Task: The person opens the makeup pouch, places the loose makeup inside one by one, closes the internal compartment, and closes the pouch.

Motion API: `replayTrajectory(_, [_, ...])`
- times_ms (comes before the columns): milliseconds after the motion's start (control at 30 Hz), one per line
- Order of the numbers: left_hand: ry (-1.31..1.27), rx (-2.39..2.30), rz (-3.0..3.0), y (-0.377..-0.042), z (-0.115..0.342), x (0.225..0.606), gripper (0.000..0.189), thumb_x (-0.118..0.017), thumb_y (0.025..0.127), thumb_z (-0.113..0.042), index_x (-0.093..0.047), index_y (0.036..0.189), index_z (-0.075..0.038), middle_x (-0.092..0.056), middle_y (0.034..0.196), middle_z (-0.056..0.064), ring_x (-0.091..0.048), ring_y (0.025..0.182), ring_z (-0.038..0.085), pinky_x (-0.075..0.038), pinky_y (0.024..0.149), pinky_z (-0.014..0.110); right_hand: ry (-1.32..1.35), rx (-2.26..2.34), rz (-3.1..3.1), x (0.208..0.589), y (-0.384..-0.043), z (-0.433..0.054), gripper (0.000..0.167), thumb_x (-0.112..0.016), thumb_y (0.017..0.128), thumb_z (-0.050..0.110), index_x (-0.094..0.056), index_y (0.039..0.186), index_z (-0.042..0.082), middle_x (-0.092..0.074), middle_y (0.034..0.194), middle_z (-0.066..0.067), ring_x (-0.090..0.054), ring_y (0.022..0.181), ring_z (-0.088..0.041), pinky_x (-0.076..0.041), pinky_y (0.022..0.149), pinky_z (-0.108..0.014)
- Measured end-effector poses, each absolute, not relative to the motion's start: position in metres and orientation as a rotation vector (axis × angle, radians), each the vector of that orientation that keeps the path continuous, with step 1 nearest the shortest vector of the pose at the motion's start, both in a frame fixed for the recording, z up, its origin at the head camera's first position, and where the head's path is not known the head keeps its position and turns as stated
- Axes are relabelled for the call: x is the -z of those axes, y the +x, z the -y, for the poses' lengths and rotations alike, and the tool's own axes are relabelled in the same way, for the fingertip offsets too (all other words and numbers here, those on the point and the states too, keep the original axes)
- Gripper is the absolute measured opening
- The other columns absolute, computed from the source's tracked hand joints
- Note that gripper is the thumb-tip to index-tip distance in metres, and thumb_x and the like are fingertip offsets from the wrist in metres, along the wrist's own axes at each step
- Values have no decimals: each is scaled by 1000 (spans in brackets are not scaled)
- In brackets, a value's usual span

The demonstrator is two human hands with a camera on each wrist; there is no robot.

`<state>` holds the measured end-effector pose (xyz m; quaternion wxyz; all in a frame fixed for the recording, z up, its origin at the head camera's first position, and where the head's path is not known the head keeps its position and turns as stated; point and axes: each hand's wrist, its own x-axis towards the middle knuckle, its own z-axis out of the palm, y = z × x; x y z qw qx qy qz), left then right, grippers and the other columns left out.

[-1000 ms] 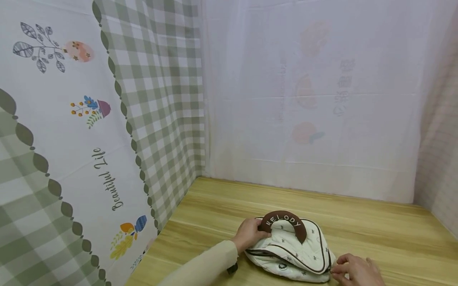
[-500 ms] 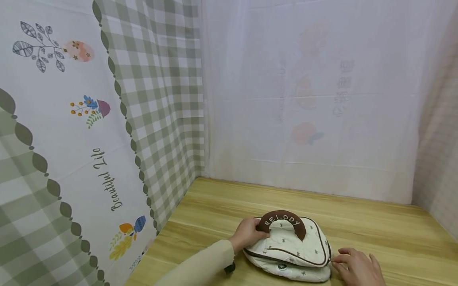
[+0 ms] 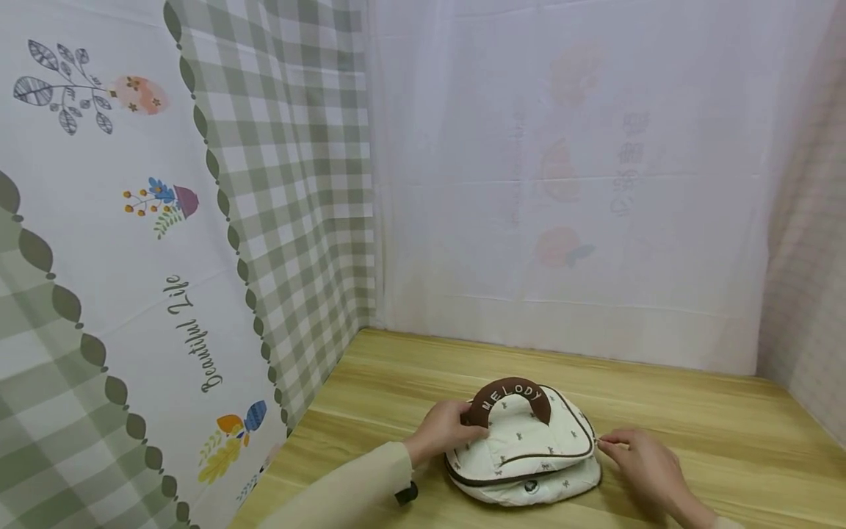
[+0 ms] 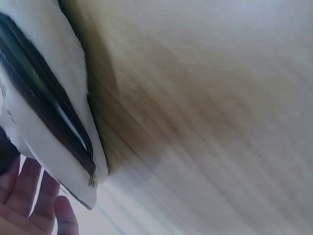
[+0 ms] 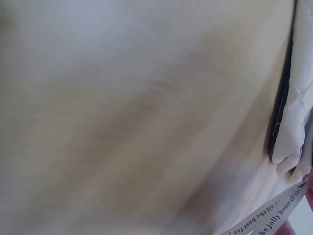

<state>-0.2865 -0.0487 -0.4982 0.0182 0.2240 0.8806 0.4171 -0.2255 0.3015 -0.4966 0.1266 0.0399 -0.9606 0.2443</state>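
Observation:
A white quilted pouch (image 3: 529, 441) with brown piping and small dark prints lies on the wooden table. Its brown curved handle (image 3: 512, 388) reads "MELODY". My left hand (image 3: 441, 432) grips the handle's left end, thumb on top; the left wrist view has its fingers (image 4: 46, 196) beside the pouch. There, a dark zipper (image 4: 49, 98) runs along the pouch side, with a slit between its tapes. My right hand (image 3: 640, 457) pinches a small pull at the pouch's right edge. In the right wrist view, a printed ribbon (image 5: 274, 210) hangs from those fingertips.
Wooden tabletop (image 3: 661, 389) surrounds the pouch. A green checked curtain (image 3: 291, 162) with plant prints stands on the left, a white curtain (image 3: 463, 184) at the back. A black object (image 3: 406, 494) sits beneath my left wrist.
My right hand has travelled away from me around the pouch's right corner, pulling along the edge. The pouch has shifted slightly left and away; my left hand still grips the handle.

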Motion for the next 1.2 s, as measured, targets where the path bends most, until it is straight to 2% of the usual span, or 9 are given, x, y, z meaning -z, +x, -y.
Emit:
replayTrajectory(167, [769,-1205,-2795,-281,54,494,20,-80,83,-36,-73,89,-19,-65,77,-15,-56,69,0,-47,64,22,103,-770,2851,494,-248,-298,25,-64,96,33,-79,104,14,-71,111,-15,-62,109,-42,-47,73,-52])
replayTrajectory(400, [809,-1067,-2887,-270,58,490,23,-80,83,-42,-71,81,-21,-62,73,-18,-53,65,-2,-44,62,21,164,-789,2882,491,-276,-290,22,-64,96,28,-79,103,14,-71,112,-16,-60,111,-44,-46,81,-58])
replayTrajectory(533, [796,-1064,-2892,-261,55,485,25,-79,83,-43,-69,77,-21,-59,68,-18,-51,61,-2,-42,58,21,192,-762,2906,487,-290,-287,22,-63,96,27,-79,103,14,-69,114,-17,-59,111,-46,-44,79,-60])
replayTrajectory(733, [832,-965,-2948,-244,43,478,35,-77,83,-48,-62,68,-20,-56,59,-17,-48,56,-1,-39,54,19,244,-710,2926,482,-308,-284,21,-63,96,26,-79,103,14,-70,112,-19,-61,107,-46,-47,73,-55])
replayTrajectory(933, [866,-834,-3011,-229,29,475,40,-77,81,-54,-59,62,-23,-51,54,-20,-45,52,-2,-35,51,18,334,-699,2917,482,-318,-280,20,-65,96,24,-79,102,12,-69,112,-20,-61,104,-47,-49,76,-57])
replayTrajectory(1067, [974,-718,-3046,-227,26,476,36,-76,80,-57,-66,64,-25,-53,57,-23,-43,53,-5,-31,49,16,361,-702,2912,483,-320,-278,20,-65,96,23,-78,102,10,-69,113,-21,-61,104,-47,-49,78,-58])
replayTrajectory(1200, [1090,-721,-3008,-233,32,478,28,-74,83,-55,-73,73,-29,-57,66,-27,-43,57,-10,-32,52,13,372,-715,2910,483,-321,-275,20,-65,96,23,-78,102,9,-68,112,-22,-60,105,-48,-48,80,-58])
